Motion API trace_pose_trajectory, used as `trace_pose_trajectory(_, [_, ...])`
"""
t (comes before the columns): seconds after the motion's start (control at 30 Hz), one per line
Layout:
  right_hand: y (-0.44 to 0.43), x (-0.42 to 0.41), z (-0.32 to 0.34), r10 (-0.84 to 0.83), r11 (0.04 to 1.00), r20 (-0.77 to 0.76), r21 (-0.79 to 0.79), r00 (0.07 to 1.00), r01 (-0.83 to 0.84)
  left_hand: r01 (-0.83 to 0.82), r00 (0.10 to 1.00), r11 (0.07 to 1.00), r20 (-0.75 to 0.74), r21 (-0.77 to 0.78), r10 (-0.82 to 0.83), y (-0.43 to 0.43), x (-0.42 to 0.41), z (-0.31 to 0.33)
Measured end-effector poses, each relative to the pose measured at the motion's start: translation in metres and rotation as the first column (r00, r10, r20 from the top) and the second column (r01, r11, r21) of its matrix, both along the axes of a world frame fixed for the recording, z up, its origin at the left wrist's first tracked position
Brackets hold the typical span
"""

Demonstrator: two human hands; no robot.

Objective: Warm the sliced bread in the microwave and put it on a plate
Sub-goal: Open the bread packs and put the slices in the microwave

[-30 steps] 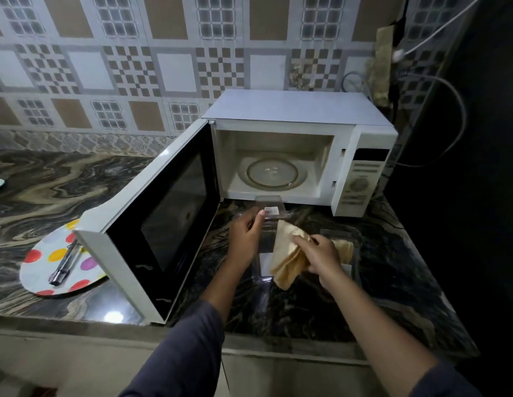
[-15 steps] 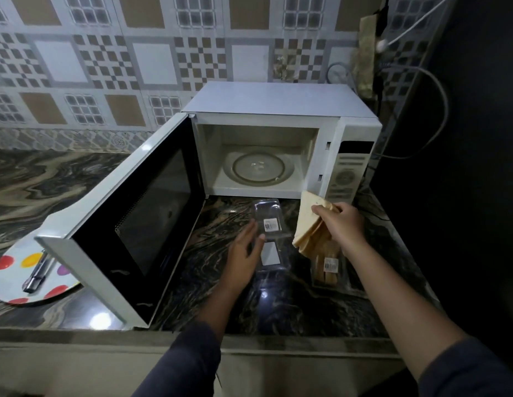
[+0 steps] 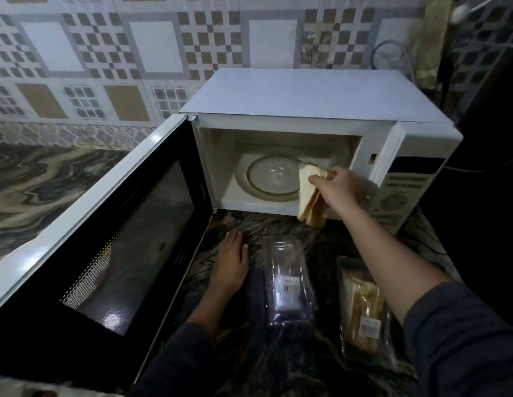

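loading step: right hand (image 3: 340, 186) pinches the bread (image 3: 308, 196) at the microwave (image 3: 292, 110) mouth; left hand (image 3: 231, 262) lies flat, seemingly on the bench (image 3: 63, 179). next, lay it on the turntable (image 3: 274, 179).

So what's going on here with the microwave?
A person is about to warm some bread. Their right hand pinches a few bread slices at the mouth of the microwave, whose door stands wide open. The slices are not yet on the glass turntable. The left hand rests flat on the counter, beside a clear packet. A second packet, with bread in it, lies further right.
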State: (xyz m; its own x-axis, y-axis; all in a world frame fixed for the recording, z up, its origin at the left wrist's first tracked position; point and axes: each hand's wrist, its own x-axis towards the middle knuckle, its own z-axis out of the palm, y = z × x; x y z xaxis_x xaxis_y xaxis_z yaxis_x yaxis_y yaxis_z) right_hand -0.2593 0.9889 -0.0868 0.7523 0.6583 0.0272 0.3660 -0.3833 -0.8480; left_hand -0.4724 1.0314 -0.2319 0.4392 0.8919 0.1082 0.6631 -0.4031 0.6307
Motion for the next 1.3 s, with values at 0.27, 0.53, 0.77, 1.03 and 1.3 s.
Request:
trace_pose_trajectory(0.27, [0.100,0.031,-0.009,-0.018,0.995,-0.009,-0.103,1.000,0.017,-0.034,0.949,0.979,-0.299,0.202,0.095,0.026,0.033,-0.021])
trace_pose_trajectory(0.53, [0.152,0.035,-0.017,0.245,0.901,-0.123,-0.338,0.962,-0.273,-0.054,0.943,0.981,-0.314,0.189,0.112,0.030,0.034,-0.026])
trace_pose_trajectory(0.77, [0.163,0.039,-0.034,0.106,0.951,0.223,-0.306,0.969,-0.034,-0.058,0.955,0.981,-0.276,0.187,0.110,0.029,0.033,-0.022])
trace_pose_trajectory(1.03, [0.116,0.015,-0.043,0.096,0.974,0.122,-0.215,0.988,-0.069,-0.023,0.964,0.993,-0.260,0.116,0.052,0.028,0.030,-0.015])
trace_pose_trajectory(1.3, [-0.045,-0.027,-0.041,0.065,0.998,0.267,-0.014,0.962,-0.064,0.015,0.980,1.000,-0.196,-0.015,-0.018,-0.031,0.000,-0.001])
